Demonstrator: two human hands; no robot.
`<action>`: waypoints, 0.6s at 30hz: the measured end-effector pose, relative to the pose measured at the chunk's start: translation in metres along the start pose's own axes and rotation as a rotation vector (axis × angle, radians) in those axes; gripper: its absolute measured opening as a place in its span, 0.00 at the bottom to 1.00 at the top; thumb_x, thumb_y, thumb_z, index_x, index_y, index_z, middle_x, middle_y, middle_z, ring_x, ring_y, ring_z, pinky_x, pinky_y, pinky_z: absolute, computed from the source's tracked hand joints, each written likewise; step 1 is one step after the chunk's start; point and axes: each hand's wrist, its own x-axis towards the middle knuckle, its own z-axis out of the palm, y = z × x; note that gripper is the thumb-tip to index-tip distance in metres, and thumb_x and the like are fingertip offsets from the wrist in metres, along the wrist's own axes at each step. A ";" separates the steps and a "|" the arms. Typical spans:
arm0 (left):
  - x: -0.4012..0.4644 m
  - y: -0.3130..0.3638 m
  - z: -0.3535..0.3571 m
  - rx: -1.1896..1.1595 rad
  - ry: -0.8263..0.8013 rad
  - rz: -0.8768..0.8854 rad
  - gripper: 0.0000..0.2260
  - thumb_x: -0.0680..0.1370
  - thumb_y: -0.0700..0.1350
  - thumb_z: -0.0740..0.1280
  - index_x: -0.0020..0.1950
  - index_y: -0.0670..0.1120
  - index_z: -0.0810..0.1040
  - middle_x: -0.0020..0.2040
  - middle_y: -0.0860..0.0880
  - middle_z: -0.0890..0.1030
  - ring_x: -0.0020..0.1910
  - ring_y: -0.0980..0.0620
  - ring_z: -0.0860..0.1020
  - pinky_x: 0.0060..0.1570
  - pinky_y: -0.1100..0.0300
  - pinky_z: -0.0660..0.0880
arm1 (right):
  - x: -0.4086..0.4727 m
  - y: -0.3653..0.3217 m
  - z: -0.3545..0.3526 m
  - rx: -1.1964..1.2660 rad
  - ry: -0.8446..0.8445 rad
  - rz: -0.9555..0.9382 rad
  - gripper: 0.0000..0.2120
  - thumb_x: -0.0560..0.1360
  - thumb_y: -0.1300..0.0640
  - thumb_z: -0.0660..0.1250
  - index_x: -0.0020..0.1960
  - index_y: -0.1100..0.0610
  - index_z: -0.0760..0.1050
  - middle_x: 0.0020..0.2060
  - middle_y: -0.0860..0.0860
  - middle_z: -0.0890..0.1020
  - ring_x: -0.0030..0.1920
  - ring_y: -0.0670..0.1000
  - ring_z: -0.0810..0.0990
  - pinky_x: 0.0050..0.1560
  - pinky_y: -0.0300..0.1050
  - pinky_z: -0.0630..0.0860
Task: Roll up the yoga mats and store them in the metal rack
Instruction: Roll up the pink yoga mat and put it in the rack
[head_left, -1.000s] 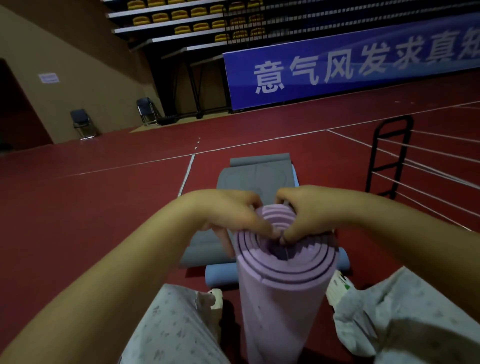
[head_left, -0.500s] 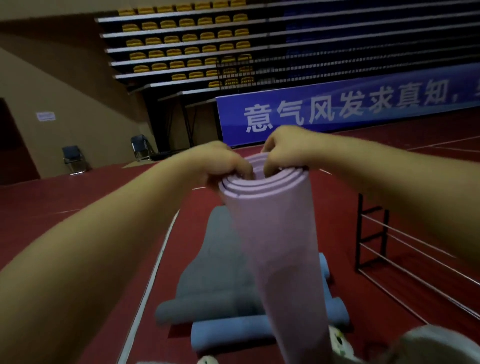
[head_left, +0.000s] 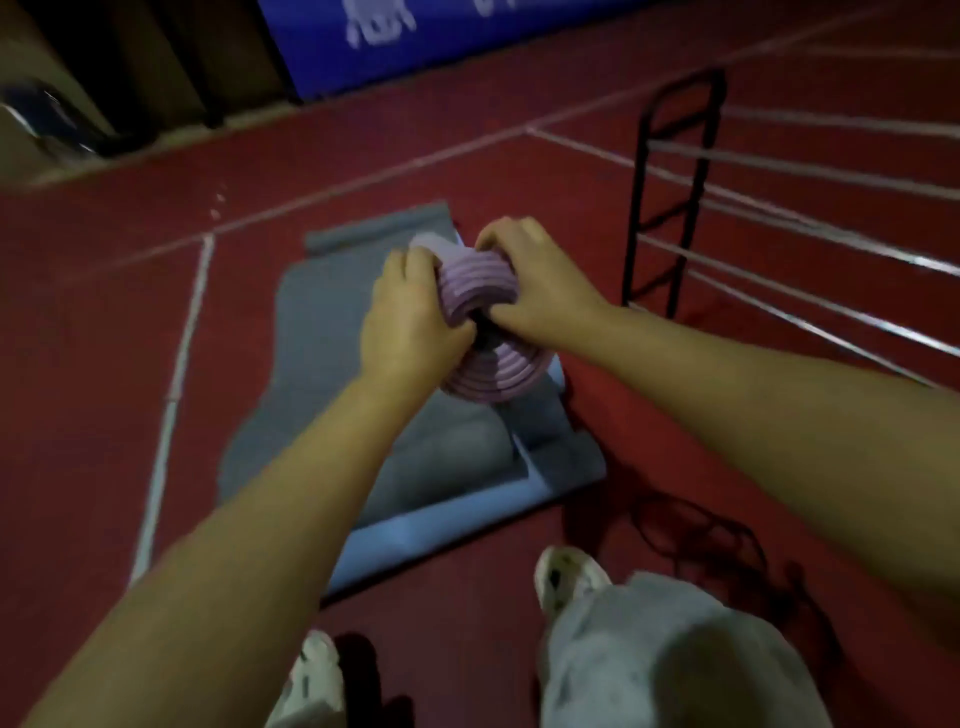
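Both hands clamp the top end of the rolled purple foam yoga mat (head_left: 488, 332): the left hand (head_left: 410, 317) curls its grip round the left side of the spiral end, the right hand (head_left: 540, 291) curls round the right side, with its thumb pressed at the roll's centre. That roll stands on end, seen from above, over the flat grey yoga mat (head_left: 322, 332), which lies on the dark red sports floor (head_left: 93, 364). A light blue mat (head_left: 415, 530) lies under the grey one, showing along its near edge. Just right of the mats stands the black metal rack (head_left: 670, 197) with silver rails, apart from the roll. A dark cord (head_left: 701, 535) lies tangled on the floor by the blue mat's near right corner. White shoes (head_left: 566, 577) and grey trouser legs (head_left: 670, 660) show at the bottom.
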 end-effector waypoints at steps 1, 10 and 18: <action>-0.009 -0.012 0.035 -0.010 -0.045 -0.024 0.19 0.68 0.42 0.71 0.55 0.38 0.70 0.55 0.39 0.72 0.53 0.38 0.72 0.41 0.48 0.68 | -0.012 0.028 0.015 0.074 -0.086 0.113 0.19 0.65 0.65 0.72 0.55 0.64 0.73 0.47 0.60 0.76 0.48 0.52 0.72 0.46 0.41 0.68; -0.140 -0.039 0.181 0.118 -0.224 0.188 0.19 0.63 0.41 0.69 0.54 0.45 0.76 0.55 0.44 0.77 0.53 0.41 0.74 0.29 0.60 0.63 | -0.235 0.239 0.083 0.189 -0.424 1.283 0.16 0.81 0.51 0.57 0.50 0.62 0.76 0.48 0.60 0.79 0.50 0.57 0.79 0.55 0.49 0.72; -0.139 -0.056 0.171 0.038 -0.142 0.038 0.23 0.65 0.40 0.70 0.58 0.49 0.67 0.59 0.42 0.73 0.57 0.41 0.72 0.39 0.60 0.63 | -0.346 0.256 0.176 -0.272 -0.384 1.397 0.22 0.76 0.51 0.62 0.67 0.59 0.65 0.63 0.59 0.73 0.63 0.62 0.73 0.61 0.56 0.70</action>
